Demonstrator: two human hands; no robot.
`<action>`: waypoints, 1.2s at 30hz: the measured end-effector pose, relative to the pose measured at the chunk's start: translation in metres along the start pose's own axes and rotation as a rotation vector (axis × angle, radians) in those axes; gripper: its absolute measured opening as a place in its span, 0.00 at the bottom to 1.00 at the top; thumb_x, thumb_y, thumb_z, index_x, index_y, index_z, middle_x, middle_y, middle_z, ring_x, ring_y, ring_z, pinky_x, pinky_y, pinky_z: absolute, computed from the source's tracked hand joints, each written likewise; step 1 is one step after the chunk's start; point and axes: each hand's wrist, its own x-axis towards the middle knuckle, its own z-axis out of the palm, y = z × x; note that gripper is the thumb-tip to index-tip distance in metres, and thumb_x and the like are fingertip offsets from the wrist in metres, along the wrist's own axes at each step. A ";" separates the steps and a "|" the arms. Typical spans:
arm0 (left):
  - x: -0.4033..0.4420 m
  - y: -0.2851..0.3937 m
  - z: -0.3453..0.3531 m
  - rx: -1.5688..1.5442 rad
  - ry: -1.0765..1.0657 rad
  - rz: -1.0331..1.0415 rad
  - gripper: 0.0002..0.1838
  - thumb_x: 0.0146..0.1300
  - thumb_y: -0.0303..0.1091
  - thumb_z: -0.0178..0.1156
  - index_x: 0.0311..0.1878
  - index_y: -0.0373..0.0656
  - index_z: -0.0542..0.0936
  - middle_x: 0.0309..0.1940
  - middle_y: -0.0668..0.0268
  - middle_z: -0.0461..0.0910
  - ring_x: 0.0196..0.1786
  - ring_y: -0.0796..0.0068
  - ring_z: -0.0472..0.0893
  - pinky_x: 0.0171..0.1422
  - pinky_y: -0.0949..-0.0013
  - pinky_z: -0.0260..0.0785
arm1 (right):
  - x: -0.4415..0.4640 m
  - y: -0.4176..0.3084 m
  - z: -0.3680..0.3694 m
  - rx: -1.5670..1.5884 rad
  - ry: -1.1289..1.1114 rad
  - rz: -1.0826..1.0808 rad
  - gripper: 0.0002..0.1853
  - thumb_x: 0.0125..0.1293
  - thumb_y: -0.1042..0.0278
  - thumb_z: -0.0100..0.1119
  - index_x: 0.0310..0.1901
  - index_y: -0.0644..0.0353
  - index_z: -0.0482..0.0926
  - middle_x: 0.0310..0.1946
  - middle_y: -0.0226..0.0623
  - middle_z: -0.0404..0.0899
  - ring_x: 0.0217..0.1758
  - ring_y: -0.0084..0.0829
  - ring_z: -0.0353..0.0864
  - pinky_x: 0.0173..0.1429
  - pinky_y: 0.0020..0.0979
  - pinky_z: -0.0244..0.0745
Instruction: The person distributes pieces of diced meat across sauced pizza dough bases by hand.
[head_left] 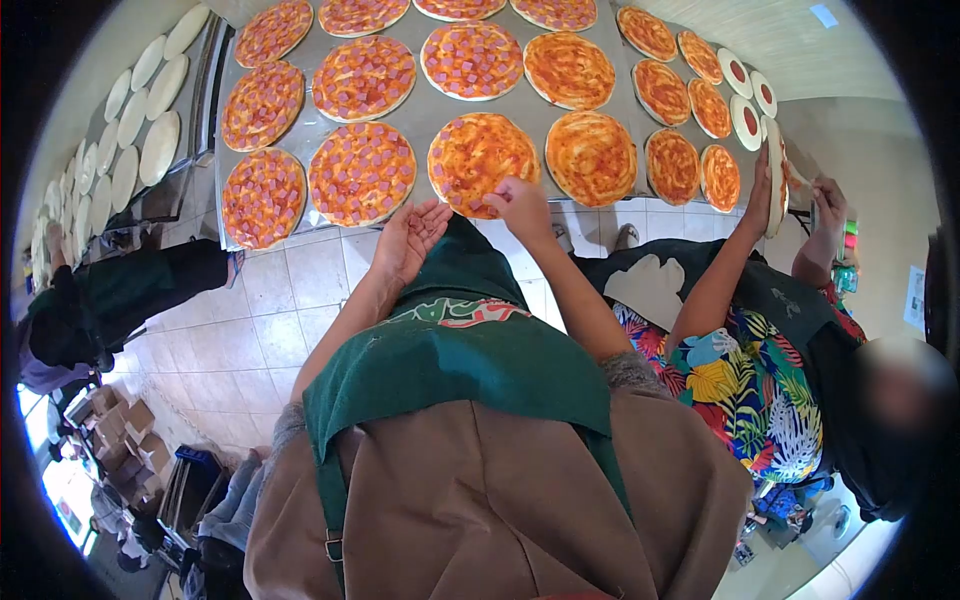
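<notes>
My left hand is held palm up at the table's front edge, its fingers stretched out and slightly curled; nothing clearly shows in the palm. Over the near edge of a pizza with red sauce and cheese hovers my right hand, thumb and fingers pinched together. What the pinch holds is too small to make out. To the left lies a pizza topped with pink diced meat. Right of the middle one is a pizza with only sauce and cheese visible.
Several more pizzas cover the metal table. On the right, a co-worker holds a tilted pizza base. Another person stands at the left beside a table of plain dough rounds. Cardboard boxes are piled lower left.
</notes>
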 end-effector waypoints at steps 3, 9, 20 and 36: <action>-0.003 0.000 0.000 0.026 0.008 0.006 0.23 0.74 0.42 0.40 0.56 0.31 0.70 0.54 0.51 0.77 0.57 0.63 0.78 0.61 0.66 0.72 | 0.008 -0.004 0.011 -0.142 -0.047 -0.133 0.15 0.49 0.61 0.73 0.25 0.62 0.77 0.21 0.38 0.78 0.24 0.36 0.78 0.31 0.36 0.71; -0.002 0.002 -0.011 0.009 0.014 0.027 0.24 0.74 0.42 0.39 0.58 0.29 0.68 0.55 0.48 0.75 0.59 0.61 0.77 0.63 0.65 0.71 | 0.001 -0.013 0.008 -0.140 -0.041 -0.102 0.13 0.48 0.62 0.71 0.28 0.61 0.79 0.23 0.40 0.78 0.26 0.39 0.79 0.33 0.38 0.73; -0.002 0.005 -0.013 0.012 0.027 0.031 0.23 0.74 0.42 0.40 0.58 0.31 0.69 0.54 0.50 0.77 0.57 0.63 0.78 0.60 0.66 0.73 | -0.006 0.059 -0.054 0.845 -0.211 0.385 0.13 0.66 0.69 0.60 0.50 0.65 0.79 0.35 0.29 0.79 0.35 0.19 0.79 0.42 0.21 0.78; -0.004 -0.001 -0.009 0.044 0.026 0.003 0.23 0.73 0.43 0.41 0.57 0.32 0.71 0.54 0.52 0.77 0.58 0.64 0.78 0.60 0.66 0.72 | -0.002 0.075 -0.040 0.531 -0.147 0.288 0.08 0.63 0.68 0.63 0.37 0.65 0.83 0.23 0.25 0.78 0.25 0.14 0.73 0.29 0.17 0.68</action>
